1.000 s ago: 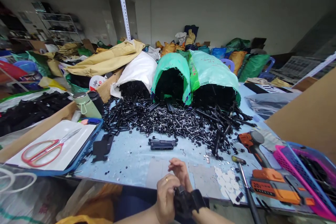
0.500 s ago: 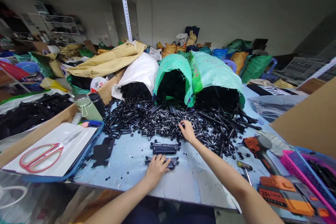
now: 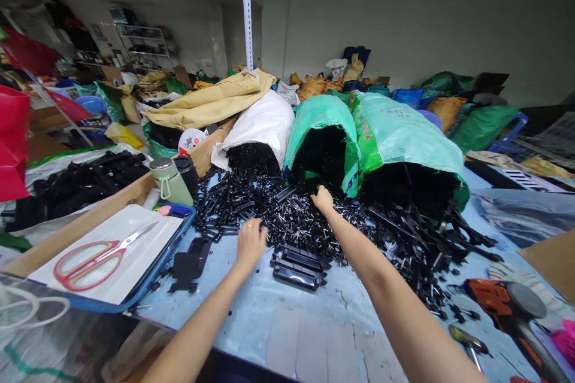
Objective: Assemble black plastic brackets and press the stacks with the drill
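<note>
- Scissors [image 3: 94,257] with red handles lie way off to the left of the pile of black parts [image 3: 291,218], flat on a white sheet in a blue tray [image 3: 177,239].
- Green bottle [image 3: 173,182] stands upright just left of the pile, behind the tray.
- Flat black piece [image 3: 188,263] lies on the blue table [image 3: 278,323], near the pile's front left corner.
- Left hand [image 3: 250,241] sits palm down on the pile's near left edge with its fingers curled loosely onto the small parts. It's touching them, but the fingertips are hidden, so I can't tell if it's got one pinched.
- White sack [image 3: 265,119] lies on its side behind the pile's left end, mouth towards the pile.
- Stack of black bars [image 3: 299,266] sits right at the pile's front edge, with neither hand on it.
- Right hand [image 3: 322,198] is stretched over to the pile's far side, fingers dipped down into the parts. Can't tell if it's holding anything either.
- Two green sacks [image 3: 323,125] [image 3: 404,131] lie behind the pile, middle and right, spilling black parts into it.
- Orange drill [image 3: 507,305] lies well to the right of the pile, near the table's front.
</note>
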Available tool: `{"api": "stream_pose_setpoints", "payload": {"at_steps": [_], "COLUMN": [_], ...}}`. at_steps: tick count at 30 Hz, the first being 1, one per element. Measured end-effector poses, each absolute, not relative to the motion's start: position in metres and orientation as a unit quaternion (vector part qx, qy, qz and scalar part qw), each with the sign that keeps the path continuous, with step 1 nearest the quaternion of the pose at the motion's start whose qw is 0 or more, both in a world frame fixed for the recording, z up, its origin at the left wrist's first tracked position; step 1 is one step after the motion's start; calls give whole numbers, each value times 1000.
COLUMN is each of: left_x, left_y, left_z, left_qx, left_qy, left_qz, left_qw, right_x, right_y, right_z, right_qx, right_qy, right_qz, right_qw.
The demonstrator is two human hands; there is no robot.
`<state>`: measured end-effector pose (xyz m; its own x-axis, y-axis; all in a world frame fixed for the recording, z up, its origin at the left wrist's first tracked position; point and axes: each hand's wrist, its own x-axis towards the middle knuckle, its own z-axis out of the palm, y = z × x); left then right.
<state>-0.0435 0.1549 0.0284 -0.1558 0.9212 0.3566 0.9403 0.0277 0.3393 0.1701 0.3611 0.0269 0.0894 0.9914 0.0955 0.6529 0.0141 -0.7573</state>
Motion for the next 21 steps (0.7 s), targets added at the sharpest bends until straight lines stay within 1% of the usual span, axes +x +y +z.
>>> {"api": "stream_pose_setpoints", "payload": {"at_steps": [2,5,9,12,16,21], "left_x": [-74,-97,-94,-87,-80,-52], "left_y": [180,209,222,219,204,157], "left_z": [38,43,42,43,47,47], "left_qx": [-609,-619,-628,-631,-634,-639], "left_qy": [-762,-766,-763,-761,-757,-745], "left_qz": [-215,-162,-144,-141,-151,-192], "left_qw": [51,57,49,46,38,19], "right_x": [181,202,234,253,269,292], "right_y": [362,354,332,313,287,256], "right_z": [26,28,33,35,33,29], "right_qx": [-647,-615,-554,-523,-505,-522], "right_qy": [-603,-561,-501,-460,-426,-413], "right_qz": [297,383,490,551,595,588], "right_qw": [359,401,449,460,458,458]}}
